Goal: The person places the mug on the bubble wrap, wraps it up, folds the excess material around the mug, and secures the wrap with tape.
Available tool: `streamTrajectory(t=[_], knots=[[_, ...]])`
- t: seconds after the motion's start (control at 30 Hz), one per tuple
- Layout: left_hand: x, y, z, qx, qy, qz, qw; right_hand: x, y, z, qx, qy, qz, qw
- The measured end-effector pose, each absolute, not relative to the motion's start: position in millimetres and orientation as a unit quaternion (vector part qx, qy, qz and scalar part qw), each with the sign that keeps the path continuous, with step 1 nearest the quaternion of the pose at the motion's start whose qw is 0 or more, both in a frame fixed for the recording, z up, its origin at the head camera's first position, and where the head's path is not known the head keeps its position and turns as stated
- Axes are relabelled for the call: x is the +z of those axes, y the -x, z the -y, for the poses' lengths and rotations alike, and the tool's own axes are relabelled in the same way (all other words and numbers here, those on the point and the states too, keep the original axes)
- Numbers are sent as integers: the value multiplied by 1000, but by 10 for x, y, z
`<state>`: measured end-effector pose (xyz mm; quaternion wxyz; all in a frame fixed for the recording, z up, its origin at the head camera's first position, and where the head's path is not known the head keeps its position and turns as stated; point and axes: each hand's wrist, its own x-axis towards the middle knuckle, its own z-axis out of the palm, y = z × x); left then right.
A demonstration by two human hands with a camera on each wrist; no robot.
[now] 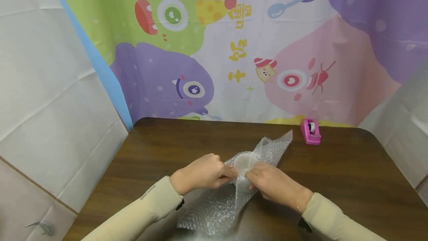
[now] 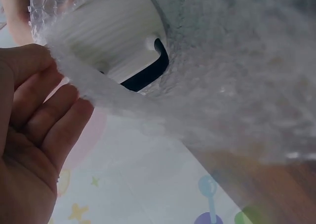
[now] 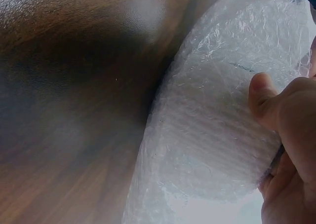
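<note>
A white ribbed mug (image 2: 118, 31) with a black handle (image 2: 150, 73) stands on a sheet of bubble wrap (image 1: 214, 209). From the head view the mug's round opening (image 1: 245, 160) shows between the two hands. My left hand (image 1: 205, 172) pinches an edge of the sheet beside the mug, thumb against fingertips. On the other side, my right hand (image 1: 279, 183) holds the wrap against the mug's wall, its thumb (image 3: 264, 93) on the plastic. Ribs show through the film in the right wrist view. The handle is hidden in the head view.
A pink tape dispenser (image 1: 310, 132) stands at the back right of the dark wooden table (image 1: 160, 140). One tail of wrap reaches toward it, the other toward the front edge. Behind the table hangs a cartoon-printed cloth (image 1: 234, 96).
</note>
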<state>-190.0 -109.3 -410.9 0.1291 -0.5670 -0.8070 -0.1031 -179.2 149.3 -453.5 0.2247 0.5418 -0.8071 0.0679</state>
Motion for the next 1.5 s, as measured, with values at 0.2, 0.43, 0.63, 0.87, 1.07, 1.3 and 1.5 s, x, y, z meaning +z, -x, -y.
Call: streamTrajectory(t=[0.2, 0.43, 0.63, 0.87, 1.07, 1.3, 1.5], knots=[[-4096, 1859, 1140, -96, 565, 810, 120, -4566, 1802, -1485, 79, -545, 803, 228], [-4033, 1766, 1258, -90, 558, 816, 123, -4580, 1807, -1481, 86, -549, 800, 226], [-4017, 1672, 1387, -75, 547, 822, 139, -4578, 1795, -1495, 91, -546, 802, 226], [-4040, 1550, 1499, -70, 545, 823, 147, -4577, 1781, -1500, 85, -544, 805, 221], [-4058, 1482, 1544, -75, 551, 817, 154, -4563, 1778, -1514, 77, -542, 806, 223], [-4069, 1370, 1650, -92, 572, 800, 157, -4561, 1797, -1505, 87, -551, 799, 225], [-4093, 1298, 1766, -115, 580, 791, 155, -4550, 1821, -1500, 92, -552, 793, 240]])
